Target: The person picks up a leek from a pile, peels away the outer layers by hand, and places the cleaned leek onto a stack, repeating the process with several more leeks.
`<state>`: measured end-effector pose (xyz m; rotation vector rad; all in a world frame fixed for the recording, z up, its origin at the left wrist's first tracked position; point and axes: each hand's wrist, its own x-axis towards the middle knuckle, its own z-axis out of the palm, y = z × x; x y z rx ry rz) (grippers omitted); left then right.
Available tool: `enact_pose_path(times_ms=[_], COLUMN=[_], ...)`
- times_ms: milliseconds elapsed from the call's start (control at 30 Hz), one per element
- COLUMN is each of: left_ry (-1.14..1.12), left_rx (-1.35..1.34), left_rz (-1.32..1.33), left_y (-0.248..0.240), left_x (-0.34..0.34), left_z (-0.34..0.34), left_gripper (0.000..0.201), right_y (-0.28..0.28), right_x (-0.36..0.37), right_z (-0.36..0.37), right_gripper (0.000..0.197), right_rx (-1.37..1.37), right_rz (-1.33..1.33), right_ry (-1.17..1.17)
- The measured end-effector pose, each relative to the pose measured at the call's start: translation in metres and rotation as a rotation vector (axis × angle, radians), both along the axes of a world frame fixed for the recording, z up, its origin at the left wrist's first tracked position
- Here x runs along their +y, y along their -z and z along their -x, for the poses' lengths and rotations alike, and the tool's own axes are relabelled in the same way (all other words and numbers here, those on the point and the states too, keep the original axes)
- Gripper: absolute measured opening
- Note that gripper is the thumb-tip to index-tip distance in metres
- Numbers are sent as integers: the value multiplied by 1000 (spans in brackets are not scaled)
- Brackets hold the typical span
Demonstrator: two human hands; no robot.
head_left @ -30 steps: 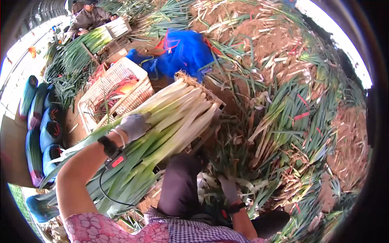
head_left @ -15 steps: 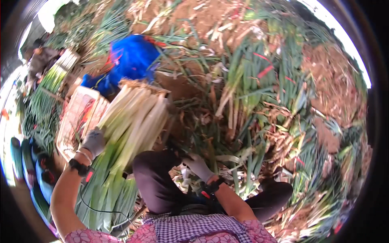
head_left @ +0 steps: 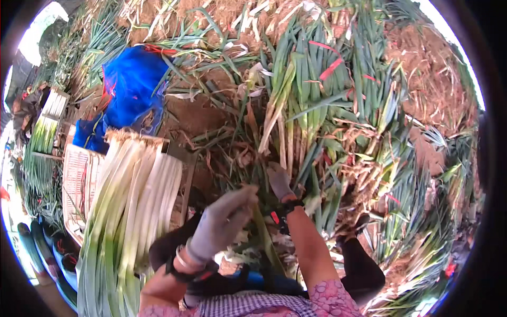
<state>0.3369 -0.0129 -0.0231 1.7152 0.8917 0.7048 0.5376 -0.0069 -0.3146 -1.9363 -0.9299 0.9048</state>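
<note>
My left hand (head_left: 224,219), in a pale glove, is raised over my lap. Its fingers stretch forward with the thumb apart, and no held thing shows between them. Just beyond its fingertips a green leek leaf (head_left: 266,238) slants down toward my lap. My right hand (head_left: 280,182), also gloved, reaches forward to the pale lower ends of a bunch of leeks (head_left: 296,100) lying on the heap. Its back hides the fingers, so their grip is unclear. To my left, a thick row of trimmed leeks (head_left: 132,195) lies side by side, roots away from me.
A pinkish plastic crate (head_left: 79,179) stands left of the leek row, with a blue mesh bundle (head_left: 134,79) beyond it. Loose leeks and brown peelings (head_left: 364,179) cover the ground to the right. Rolled dark-blue and green items (head_left: 39,248) lie at the lower left. Another person sits at the far left.
My left hand has left the leek row and swung right, over my lap. My right hand has moved forward to the heap. The view has shifted, so the row appears farther left.
</note>
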Motion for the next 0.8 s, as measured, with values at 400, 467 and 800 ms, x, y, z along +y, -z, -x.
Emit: enact_pose_path(times_ms=[400, 467, 800], left_ry=[28, 25, 68], left_rx=[237, 229, 48], left_rz=[249, 234, -194], left_y=[-22, -28, 48], left_x=[13, 13, -4], left_z=[28, 28, -27], left_gripper=[43, 41, 27], right_y=[-32, -59, -196], right_x=[52, -7, -132], right_z=[1, 9, 23], right_gripper=[58, 53, 23], right_rx=[230, 603, 637], right_rz=[105, -56, 78], right_ry=[-74, -154, 214])
